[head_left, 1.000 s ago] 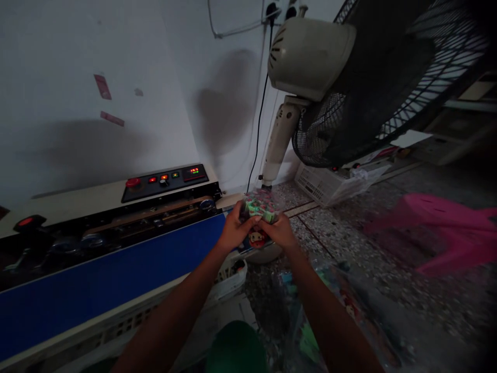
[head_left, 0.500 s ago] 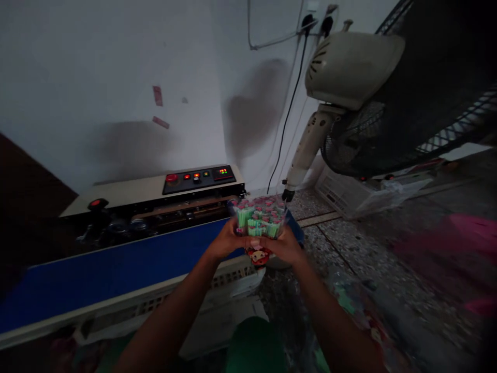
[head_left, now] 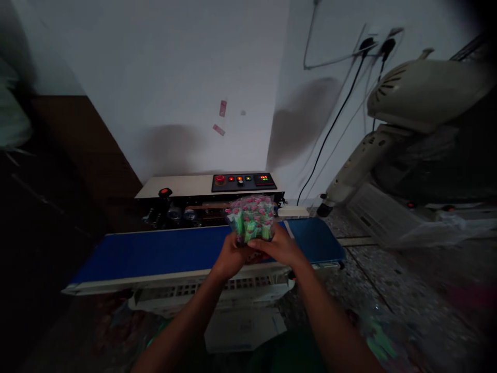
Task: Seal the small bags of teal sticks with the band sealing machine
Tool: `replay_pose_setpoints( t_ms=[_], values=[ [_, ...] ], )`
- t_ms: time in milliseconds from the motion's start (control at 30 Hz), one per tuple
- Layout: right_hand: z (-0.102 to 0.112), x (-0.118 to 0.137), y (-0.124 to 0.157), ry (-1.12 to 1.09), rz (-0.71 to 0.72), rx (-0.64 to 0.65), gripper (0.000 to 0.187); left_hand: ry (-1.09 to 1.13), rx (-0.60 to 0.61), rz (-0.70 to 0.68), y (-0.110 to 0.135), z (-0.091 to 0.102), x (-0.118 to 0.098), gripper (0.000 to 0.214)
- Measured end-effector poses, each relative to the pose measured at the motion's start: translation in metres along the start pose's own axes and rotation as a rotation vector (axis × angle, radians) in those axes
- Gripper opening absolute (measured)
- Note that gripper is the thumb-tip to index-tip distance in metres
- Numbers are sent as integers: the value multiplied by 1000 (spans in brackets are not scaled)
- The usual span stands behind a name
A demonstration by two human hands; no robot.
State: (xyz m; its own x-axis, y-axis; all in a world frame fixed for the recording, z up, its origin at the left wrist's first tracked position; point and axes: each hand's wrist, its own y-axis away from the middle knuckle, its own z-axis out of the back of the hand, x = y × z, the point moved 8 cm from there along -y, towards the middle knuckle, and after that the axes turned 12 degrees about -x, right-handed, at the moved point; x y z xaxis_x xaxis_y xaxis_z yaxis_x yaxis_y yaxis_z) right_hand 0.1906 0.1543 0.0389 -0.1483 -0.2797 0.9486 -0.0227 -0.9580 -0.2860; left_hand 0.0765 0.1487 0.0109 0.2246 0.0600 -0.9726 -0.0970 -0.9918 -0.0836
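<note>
Both my hands hold a clear plastic packet of green and red sweets (head_left: 251, 217) upright in front of me. My left hand (head_left: 230, 257) grips its lower left side, fingers closed. My right hand (head_left: 278, 247) wraps its lower right side, fingers curled over the front. The packet hovers over the blue conveyor belt (head_left: 163, 252) of a sealing machine, whose black control panel (head_left: 243, 182) with red and green lights sits just behind it.
A big floor fan (head_left: 423, 98) stands at the right, its cables running up to wall sockets (head_left: 378, 44). A white crate with plastic sheeting (head_left: 392, 223) lies under it. A speckled floor spreads to the right. A brown dark surface stands at the left.
The view has swung left, so the sealing machine now sits centred and the fan has slid right. My hands keep the packet and now hold it over the belt.
</note>
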Motion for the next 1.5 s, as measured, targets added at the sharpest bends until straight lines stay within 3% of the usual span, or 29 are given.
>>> replay_pose_setpoints(
  t_ms=[67, 233, 367, 533, 700, 933, 1133, 1233, 1333, 1433, 1500],
  values=[
    [-15, 1, -3, -25, -8, 33, 54, 15, -53, 20, 0, 12, 0, 28],
    [-39, -15, -7, -164, -107, -42, 58, 90, -88, 97, 4, 28, 9, 26],
    [-56, -25, -7, -264, -121, 36, 58, 152, -163, 132, 7, 42, 13, 26],
    [-52, -47, -7, -336, -202, -85, 40, 194, -185, 179, 11, 54, 20, 34],
    [-53, -46, -10, -406, -147, -199, 24, 195, -228, 199, 13, 62, 28, 32],
    [-57, -41, -13, -373, -102, -245, 37, 300, -386, 157, 6, 78, 28, 26],
    [-33, -42, -13, -208, -18, -476, 28, 295, -381, 193, 8, 77, 33, 25],
    [-6, -46, -16, -245, -39, -612, 29, 278, -360, 220, 12, 75, 38, 27],
    [36, -47, -19, -192, -4, -727, 28, 270, -367, 234, 14, 77, 42, 25],
    [79, -53, -19, 100, -25, -799, 34, 247, -385, 227, 15, 80, 44, 23],
    [97, -61, -21, 420, -63, -762, 38, 221, -383, 235, 15, 80, 44, 20]
  ],
)
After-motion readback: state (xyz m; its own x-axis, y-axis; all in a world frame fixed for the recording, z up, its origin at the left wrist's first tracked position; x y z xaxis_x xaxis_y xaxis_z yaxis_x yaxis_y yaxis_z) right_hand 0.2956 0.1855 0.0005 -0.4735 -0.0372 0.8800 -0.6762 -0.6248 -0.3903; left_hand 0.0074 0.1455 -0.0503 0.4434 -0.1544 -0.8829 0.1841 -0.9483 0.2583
